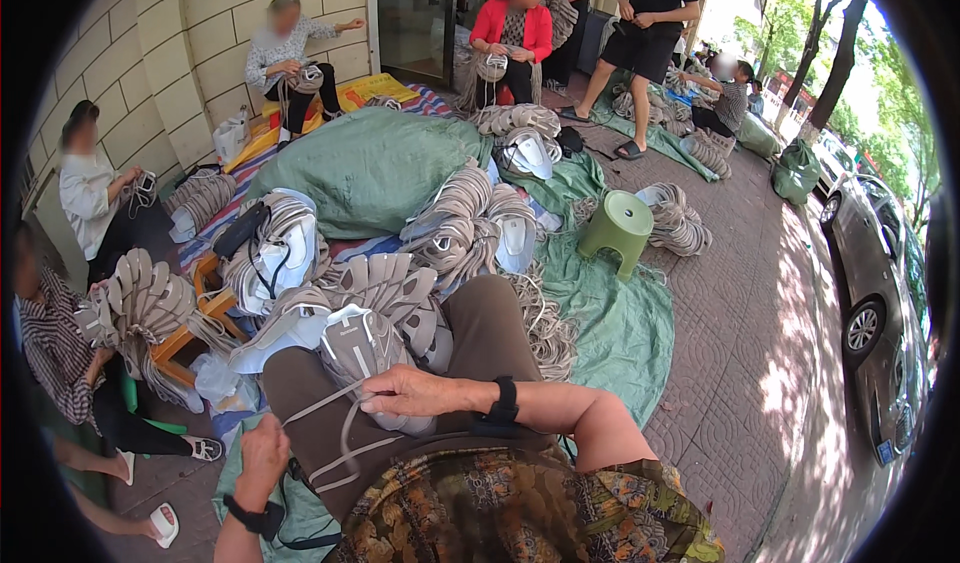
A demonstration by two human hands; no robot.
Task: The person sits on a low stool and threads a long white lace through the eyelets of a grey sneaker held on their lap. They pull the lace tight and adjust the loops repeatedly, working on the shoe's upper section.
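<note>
Shoe upper [358,351] lies on lap [490,328], toe end toward wearer. Left hand [264,453]: fingers curled, look pinched on lace [322,405], pulling line toward them. Right hand [412,391]: fingers look pinched on lace at upper's edge. I'd brace upper, draw evenly, keep lace flat, clear the slack loop.

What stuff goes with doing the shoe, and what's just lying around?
Part of it:
grey shoe, on the lap
pale lace, pinched in the right hand
shoe bundles nearby, probably

Just around, it seems:
green stool
parked car
tree trunk
</note>
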